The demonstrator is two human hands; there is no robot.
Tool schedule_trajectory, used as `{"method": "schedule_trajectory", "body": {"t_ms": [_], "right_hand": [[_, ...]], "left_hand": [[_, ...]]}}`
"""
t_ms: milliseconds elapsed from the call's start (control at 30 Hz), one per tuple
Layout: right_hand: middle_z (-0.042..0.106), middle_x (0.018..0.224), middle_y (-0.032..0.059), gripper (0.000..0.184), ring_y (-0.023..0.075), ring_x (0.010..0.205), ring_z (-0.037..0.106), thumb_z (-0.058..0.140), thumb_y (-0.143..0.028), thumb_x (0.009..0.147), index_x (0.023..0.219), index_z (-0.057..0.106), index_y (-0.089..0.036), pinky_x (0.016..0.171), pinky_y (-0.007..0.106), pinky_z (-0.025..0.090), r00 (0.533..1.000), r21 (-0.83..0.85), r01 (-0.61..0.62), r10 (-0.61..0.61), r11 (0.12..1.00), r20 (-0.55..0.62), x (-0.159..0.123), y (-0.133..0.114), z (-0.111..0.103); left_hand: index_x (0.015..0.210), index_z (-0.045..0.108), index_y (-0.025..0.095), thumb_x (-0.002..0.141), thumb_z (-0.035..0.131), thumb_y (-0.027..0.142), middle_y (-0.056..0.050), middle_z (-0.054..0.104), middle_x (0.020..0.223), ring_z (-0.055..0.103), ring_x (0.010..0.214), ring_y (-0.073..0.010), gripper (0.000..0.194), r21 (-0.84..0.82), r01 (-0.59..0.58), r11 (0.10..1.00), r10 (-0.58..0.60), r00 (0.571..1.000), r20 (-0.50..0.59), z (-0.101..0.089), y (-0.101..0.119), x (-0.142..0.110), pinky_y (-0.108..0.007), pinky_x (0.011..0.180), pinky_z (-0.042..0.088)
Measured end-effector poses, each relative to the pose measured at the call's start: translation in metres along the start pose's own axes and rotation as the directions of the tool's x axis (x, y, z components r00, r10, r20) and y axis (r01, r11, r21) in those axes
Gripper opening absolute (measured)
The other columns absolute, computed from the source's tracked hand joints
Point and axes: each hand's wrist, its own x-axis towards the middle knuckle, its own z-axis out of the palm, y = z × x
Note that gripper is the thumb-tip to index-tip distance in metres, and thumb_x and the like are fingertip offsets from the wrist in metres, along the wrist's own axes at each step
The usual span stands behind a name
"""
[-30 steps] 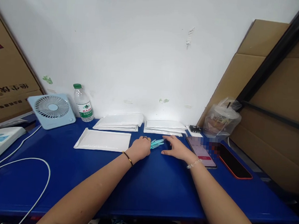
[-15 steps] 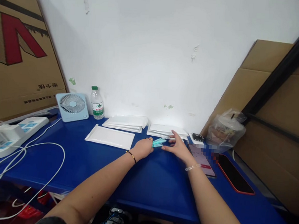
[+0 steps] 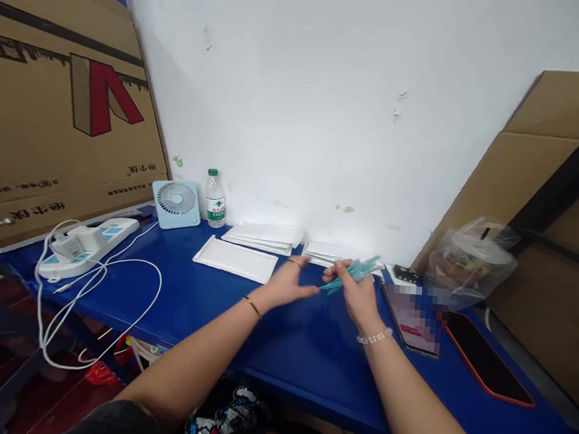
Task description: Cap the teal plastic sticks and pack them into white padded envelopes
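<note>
blue table (image 3: 303, 352), teal sticks (image 3: 364, 267) now in right hand (image 3: 361, 299), its grip closed, left hand (image 3: 285, 285) emptied, grip wide

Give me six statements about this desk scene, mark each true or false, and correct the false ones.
1. The right hand holds a bundle of teal sticks. True.
2. The plastic bottle stands upright beside the blue fan. True.
3. The left hand grips the bottle. False: it is open, away from the bottle.
4. The bottle's cap is red. False: it is green.
5. The clear beaded bracelet is on the left wrist. False: it is on the right wrist.
6. The orange-edged phone has a dark screen. True.
</note>
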Motion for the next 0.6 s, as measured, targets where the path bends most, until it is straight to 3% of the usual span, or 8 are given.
{"method": "schedule_trajectory", "body": {"t_ms": [100, 167, 233, 267, 333, 433, 500, 600], "right_hand": [[0.06, 0.061, -0.0013, 0.031, 0.0121, 0.05, 0.054, 0.062, -0.044, 0.079, 0.099, 0.06, -0.02, 0.051, 0.026, 0.047, 0.998, 0.04, -0.026, 0.029, 0.999, -0.063, 0.005, 0.004, -0.007], [0.056, 0.058, -0.0018, 0.034, 0.0118, 0.048, 0.051, 0.064, -0.046, 0.075, 0.096, 0.06, -0.019, 0.048, 0.025, 0.045, 0.996, -0.024, -0.063, 0.061, 0.998, -0.072, 0.006, 0.009, -0.007], [0.055, 0.057, -0.0006, 0.034, 0.0126, 0.049, 0.05, 0.066, -0.049, 0.072, 0.086, 0.062, -0.018, 0.049, 0.027, 0.045, 0.993, -0.126, -0.107, 0.1, 0.986, -0.066, 0.007, 0.014, -0.004], [0.054, 0.057, 0.0001, 0.035, 0.0134, 0.049, 0.05, 0.066, -0.051, 0.071, 0.083, 0.062, -0.018, 0.049, 0.028, 0.045, 0.992, -0.168, -0.122, 0.113, 0.978, -0.062, 0.007, 0.015, -0.002], [0.052, 0.056, 0.0005, 0.036, 0.0146, 0.049, 0.05, 0.063, -0.054, 0.073, 0.083, 0.061, -0.019, 0.05, 0.029, 0.045, 0.991, -0.192, -0.13, 0.119, 0.973, -0.068, 0.007, 0.016, 0.0], [0.051, 0.056, -0.0002, 0.037, 0.0141, 0.047, 0.048, 0.057, -0.055, 0.077, 0.091, 0.058, -0.02, 0.048, 0.03, 0.045, 0.99, -0.122, -0.106, 0.093, 0.987, -0.104, 0.006, 0.015, -0.002], [0.052, 0.057, 0.0006, 0.036, 0.0138, 0.045, 0.048, 0.058, -0.055, 0.077, 0.089, 0.058, -0.021, 0.046, 0.03, 0.043, 0.99, -0.132, -0.129, 0.12, 0.983, -0.072, 0.005, 0.017, -0.006], [0.051, 0.054, 0.0002, 0.033, 0.0136, 0.042, 0.046, 0.058, -0.054, 0.077, 0.083, 0.058, -0.021, 0.043, 0.029, 0.039, 0.977, -0.205, -0.207, 0.215, 0.957, 0.016, 0.005, 0.019, -0.007]], "left_hand": [[0.128, 0.041, 0.005, 0.074, 0.061, 0.039, -0.026, 0.041, 0.132, 0.035, 0.127, -0.0381, 0.068, 0.147, 0.296, 0.944, -0.258, 0.937, -0.235, -0.075, -0.04, -0.011, -0.052, 0.103, 0.031], [0.128, 0.042, 0.009, 0.07, 0.062, 0.044, -0.026, 0.041, 0.132, 0.034, 0.125, -0.0425, 0.07, 0.331, 0.643, 0.69, -0.483, 0.75, -0.451, -0.118, -0.071, -0.021, -0.057, 0.096, 0.033], [0.126, 0.044, 0.009, 0.069, 0.06, 0.05, -0.027, 0.041, 0.133, 0.034, 0.124, -0.0449, 0.072, 0.384, 0.798, 0.465, -0.601, 0.603, -0.525, -0.146, -0.098, -0.03, -0.058, 0.092, 0.036], [0.122, 0.048, 0.008, 0.069, 0.059, 0.051, -0.027, 0.042, 0.131, 0.036, 0.123, -0.0449, 0.069, 0.389, 0.829, 0.402, -0.65, 0.557, -0.516, -0.155, -0.109, -0.033, -0.056, 0.09, 0.038], [0.108, 0.058, 0.011, 0.07, 0.058, 0.046, -0.024, 0.051, 0.124, 0.044, 0.116, -0.0424, 0.052, 0.408, 0.826, 0.39, -0.707, 0.552, -0.443, -0.166, -0.122, -0.037, -0.05, 0.086, 0.041], [0.098, 0.06, 0.014, 0.076, 0.05, 0.037, -0.017, 0.062, 0.105, 0.056, 0.101, -0.0332, 0.033, 0.41, 0.788, 0.459, -0.686, 0.608, -0.4, -0.178, -0.122, -0.034, -0.039, 0.081, 0.043], [0.1, 0.059, 0.014, 0.08, 0.044, 0.036, -0.014, 0.065, 0.095, 0.059, 0.09, -0.0286, 0.033, 0.377, 0.754, 0.538, -0.586, 0.655, -0.477, -0.188, -0.107, -0.028, -0.035, 0.076, 0.043], [0.098, 0.058, 0.015, 0.082, 0.043, 0.04, -0.008, 0.064, 0.085, 0.058, 0.078, -0.0226, 0.034, 0.326, 0.624, 0.71, -0.347, 0.714, -0.608, -0.203, -0.064, -0.016, -0.03, 0.07, 0.042]]}}
